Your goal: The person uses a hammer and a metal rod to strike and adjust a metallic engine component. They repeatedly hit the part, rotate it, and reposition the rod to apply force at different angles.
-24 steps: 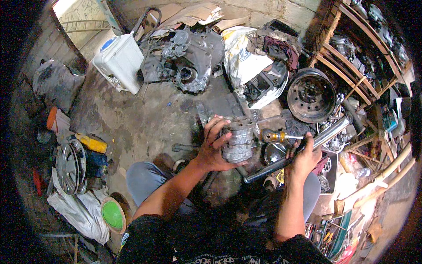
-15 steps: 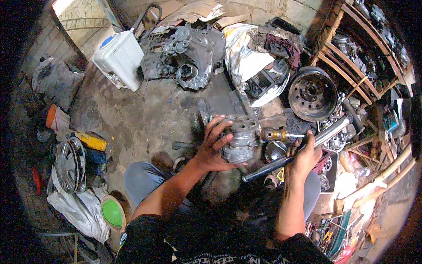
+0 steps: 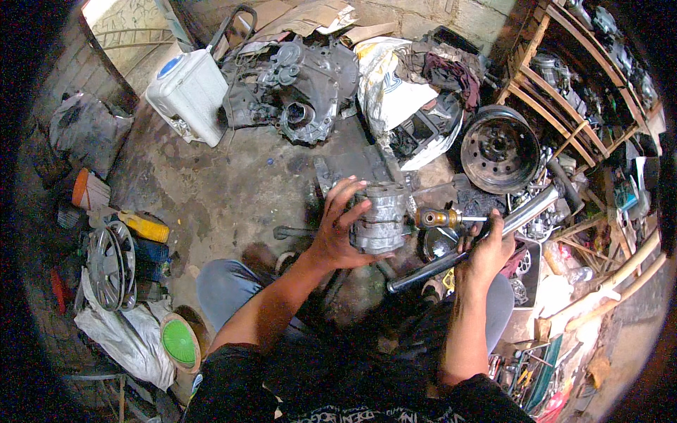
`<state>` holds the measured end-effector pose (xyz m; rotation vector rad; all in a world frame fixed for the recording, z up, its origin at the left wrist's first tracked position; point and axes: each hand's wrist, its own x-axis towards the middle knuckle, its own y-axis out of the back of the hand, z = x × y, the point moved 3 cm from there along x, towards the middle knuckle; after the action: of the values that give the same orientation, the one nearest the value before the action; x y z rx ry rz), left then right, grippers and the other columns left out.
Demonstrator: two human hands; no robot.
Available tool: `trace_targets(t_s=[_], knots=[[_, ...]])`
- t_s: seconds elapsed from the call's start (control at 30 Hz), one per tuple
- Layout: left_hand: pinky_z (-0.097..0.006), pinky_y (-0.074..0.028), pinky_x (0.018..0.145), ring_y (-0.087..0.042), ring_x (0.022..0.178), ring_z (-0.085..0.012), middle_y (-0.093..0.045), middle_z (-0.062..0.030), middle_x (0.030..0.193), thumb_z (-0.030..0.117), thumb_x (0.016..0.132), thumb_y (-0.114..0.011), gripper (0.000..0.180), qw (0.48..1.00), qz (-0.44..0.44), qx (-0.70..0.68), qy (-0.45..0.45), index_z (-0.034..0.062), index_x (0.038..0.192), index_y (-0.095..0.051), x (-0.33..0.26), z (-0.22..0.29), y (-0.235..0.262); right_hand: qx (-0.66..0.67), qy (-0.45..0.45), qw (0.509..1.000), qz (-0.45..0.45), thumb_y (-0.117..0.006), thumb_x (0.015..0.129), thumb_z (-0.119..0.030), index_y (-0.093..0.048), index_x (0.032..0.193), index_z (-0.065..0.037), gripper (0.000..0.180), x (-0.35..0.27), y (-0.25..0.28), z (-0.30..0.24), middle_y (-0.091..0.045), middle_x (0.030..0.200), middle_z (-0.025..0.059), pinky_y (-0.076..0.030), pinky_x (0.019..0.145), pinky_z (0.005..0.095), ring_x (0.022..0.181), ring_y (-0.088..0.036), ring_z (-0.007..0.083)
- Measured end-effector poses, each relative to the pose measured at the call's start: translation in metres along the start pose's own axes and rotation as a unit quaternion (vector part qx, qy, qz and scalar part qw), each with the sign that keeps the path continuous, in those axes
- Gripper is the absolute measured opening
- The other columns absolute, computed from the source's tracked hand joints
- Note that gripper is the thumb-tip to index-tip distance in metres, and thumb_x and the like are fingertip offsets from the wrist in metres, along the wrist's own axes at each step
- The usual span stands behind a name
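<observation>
My left hand (image 3: 338,229) is wrapped round a grey ribbed metal cylinder block (image 3: 379,220), its fingers over the far left edge and the thumb below. The block's side faces me, and its upper end shows only as a thin rim. My right hand (image 3: 486,254) is closed round a long metal bar (image 3: 423,275), dark at the lower left and shiny at the upper right. Just right of the block is an amber-handled tool (image 3: 431,217) with a silver shaft running to my right thumb. Whether the fingers also hold that shaft, I cannot tell.
A large gearbox housing (image 3: 303,92) and a white jug (image 3: 187,92) stand at the back. To the right are a steel wheel rim (image 3: 499,149) and a wooden shelf (image 3: 564,106) of metal parts. Wheel covers (image 3: 109,264) and a green round piece (image 3: 180,343) lie left.
The cylinder block has tipped in my left hand: its end with round holes showed before, and now its side shows. My right hand has barely moved.
</observation>
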<state>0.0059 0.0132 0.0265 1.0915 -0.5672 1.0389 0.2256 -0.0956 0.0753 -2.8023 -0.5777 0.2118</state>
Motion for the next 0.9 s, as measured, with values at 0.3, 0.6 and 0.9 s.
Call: trace_targets(t_s=[0.3,0.6,0.9], knots=[[-0.055,-0.035,0.106,-0.042,0.127,-0.0432,-0.042,-0.0196,0.138,0.037,0.05,-0.092,0.1,0.996,-0.013,0.023,0.081,0.0104,0.134,-0.045,0.01,-0.002,-0.001,0.015,-0.007,1.0,-0.008,-0.053,0.094,-0.016,-0.049,0.084,-0.004,0.016,0.004,0.001,0.002,-0.048,0.055,0.0027,-0.034,0.03,0.0278,0.035,-0.042,0.0119],[-0.051,-0.037,0.104,-0.045,0.124,-0.0416,-0.045,-0.0214,0.137,0.031,0.052,-0.092,0.094,0.993,-0.015,0.042,0.106,0.007,0.131,-0.049,0.021,-0.017,-0.005,0.01,-0.021,0.999,-0.024,-0.055,0.093,-0.016,-0.05,0.086,-0.004,0.015,0.005,-0.001,0.004,-0.047,0.056,0.0022,-0.035,0.031,0.0281,0.036,-0.043,0.0118],[-0.051,-0.033,0.107,-0.037,0.131,-0.0412,-0.041,-0.0223,0.14,0.034,0.07,-0.082,0.075,0.988,-0.053,0.011,0.146,0.0086,0.133,-0.05,0.027,-0.018,-0.007,-0.048,-0.036,0.995,-0.076,-0.057,0.094,-0.018,-0.05,0.082,-0.006,0.018,-0.003,-0.005,0.014,-0.047,0.053,0.0012,-0.031,0.032,0.0265,0.035,-0.04,0.0109]])
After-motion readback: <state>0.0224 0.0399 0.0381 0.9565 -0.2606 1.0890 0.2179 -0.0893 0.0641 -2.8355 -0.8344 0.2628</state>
